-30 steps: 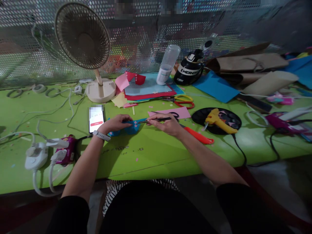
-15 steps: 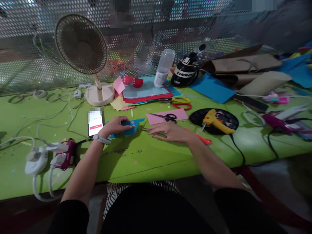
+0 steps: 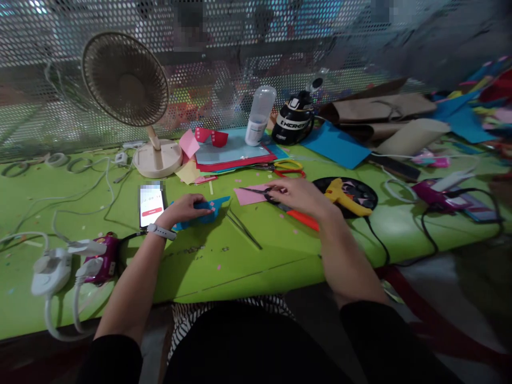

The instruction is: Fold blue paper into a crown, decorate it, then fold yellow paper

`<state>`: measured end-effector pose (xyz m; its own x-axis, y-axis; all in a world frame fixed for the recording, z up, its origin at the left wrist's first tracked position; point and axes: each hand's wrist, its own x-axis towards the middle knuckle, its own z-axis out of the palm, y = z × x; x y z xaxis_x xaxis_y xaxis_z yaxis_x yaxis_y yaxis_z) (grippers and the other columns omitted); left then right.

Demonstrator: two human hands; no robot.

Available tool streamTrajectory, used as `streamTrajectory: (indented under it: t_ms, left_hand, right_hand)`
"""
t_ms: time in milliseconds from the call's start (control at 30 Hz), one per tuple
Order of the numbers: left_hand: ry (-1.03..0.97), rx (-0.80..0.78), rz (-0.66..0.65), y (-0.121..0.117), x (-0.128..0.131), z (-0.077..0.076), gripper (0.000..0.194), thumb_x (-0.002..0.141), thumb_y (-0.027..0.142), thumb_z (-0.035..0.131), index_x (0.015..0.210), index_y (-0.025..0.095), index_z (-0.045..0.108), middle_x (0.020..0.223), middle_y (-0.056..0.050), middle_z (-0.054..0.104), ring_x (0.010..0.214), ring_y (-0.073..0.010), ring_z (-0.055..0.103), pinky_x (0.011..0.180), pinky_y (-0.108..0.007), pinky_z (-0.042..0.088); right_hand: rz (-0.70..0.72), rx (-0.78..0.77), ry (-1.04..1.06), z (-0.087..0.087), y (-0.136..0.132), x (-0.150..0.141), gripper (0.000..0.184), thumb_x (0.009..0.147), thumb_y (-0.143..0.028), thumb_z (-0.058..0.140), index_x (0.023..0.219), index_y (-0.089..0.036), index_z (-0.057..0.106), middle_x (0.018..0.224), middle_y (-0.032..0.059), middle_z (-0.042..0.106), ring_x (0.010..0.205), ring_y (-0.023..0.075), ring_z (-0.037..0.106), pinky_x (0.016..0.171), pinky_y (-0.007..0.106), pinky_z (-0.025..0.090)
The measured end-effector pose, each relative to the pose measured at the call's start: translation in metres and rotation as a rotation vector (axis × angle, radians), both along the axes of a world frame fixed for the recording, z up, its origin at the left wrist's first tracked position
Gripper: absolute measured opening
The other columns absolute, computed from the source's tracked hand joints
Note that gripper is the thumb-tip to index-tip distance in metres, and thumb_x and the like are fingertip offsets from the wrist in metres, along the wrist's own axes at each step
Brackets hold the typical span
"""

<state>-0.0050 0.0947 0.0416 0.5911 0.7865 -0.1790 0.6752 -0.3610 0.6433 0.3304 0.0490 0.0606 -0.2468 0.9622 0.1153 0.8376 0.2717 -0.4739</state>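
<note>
Blue paper (image 3: 221, 202) sits pinched in the left hand (image 3: 182, 209); right hand (image 3: 298, 196) touches black scissors (image 3: 253, 191), grip unclear (lifting calls for secure handles).

Pictured on a green table (image 3: 280, 261), backed by a perforated screen (image 3: 224, 58) — with a beige fan (image 3: 125, 80) at left and a clear bottle (image 3: 258, 122) beside a black "ENERGY" jug (image 3: 293, 125). Also shows a lit phone (image 3: 152, 204) near a purple power adapter (image 3: 103, 260).

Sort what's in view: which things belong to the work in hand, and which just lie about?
Likely in the work:
blue paper, under left hand
black scissors, at right hand
tweezers
pink paper

Likely just lying about:
fan
phone
black bottle
clear bottle
glue gun, not held now
</note>
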Motion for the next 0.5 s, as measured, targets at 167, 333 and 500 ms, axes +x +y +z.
streamTrajectory:
  t_ms: [167,333,500]
  left_hand:
    - [0.044,0.012,-0.02,0.004,-0.005,-0.001,0.043,0.071,0.047,0.071,0.102,0.018,0.064,0.095,-0.006,0.069,0.084,-0.0214,0.061,0.071,-0.03,0.043]
    - [0.138,0.075,-0.003,0.003,-0.004,0.0,0.047,0.069,0.043,0.072,0.109,0.02,0.064,0.102,-0.007,0.069,0.089,-0.0249,0.062,0.075,-0.032,0.044]
    - [0.208,0.145,0.027,0.002,-0.005,0.004,0.048,0.069,0.044,0.071,0.11,0.02,0.065,0.101,-0.008,0.069,0.088,-0.0255,0.062,0.072,-0.032,0.043]
  right_hand:
    - [-0.135,-0.036,-0.198,0.004,-0.008,0.045,0.028,0.086,-0.034,0.06,0.11,-0.023,0.071,0.096,0.0089,0.076,0.082,0.0304,0.071,0.055,0.034,0.046]
    - [-0.115,-0.051,-0.273,-0.006,-0.011,0.06,0.015,0.083,-0.028,0.06,0.092,-0.024,0.07,0.087,0.0068,0.076,0.075,0.0267,0.069,0.053,0.031,0.042]
    - [-0.04,-0.055,-0.289,-0.009,-0.013,0.047,0.012,0.082,-0.026,0.055,0.078,-0.022,0.066,0.079,0.0048,0.073,0.064,0.0179,0.063,0.05,0.027,0.038]
